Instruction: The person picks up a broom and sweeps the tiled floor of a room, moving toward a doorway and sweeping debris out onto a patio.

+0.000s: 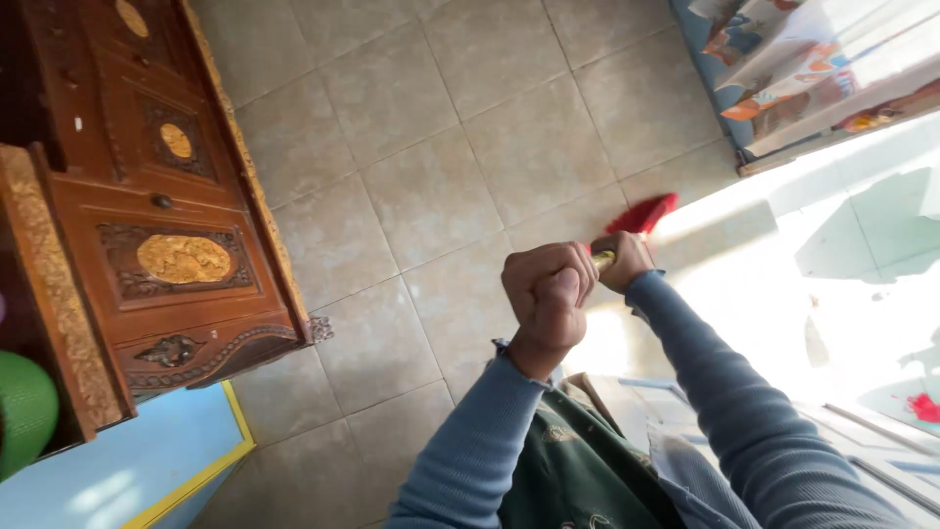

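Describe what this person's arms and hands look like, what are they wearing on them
Both arms are covered by long, fitted blue-grey knit sleeves that run down to the wrists, with ribbed-looking cuffs. The left hand and the right hand are bare: no gloves, and no rings or watch can be made out. Between the arms, a dark green patterned garment shows at the chest.

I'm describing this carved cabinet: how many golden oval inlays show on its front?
3 golden ovals on the cabinet: top, middle, largest lowest. Others may lie outside the frame.

No packages, labels, signs or screens
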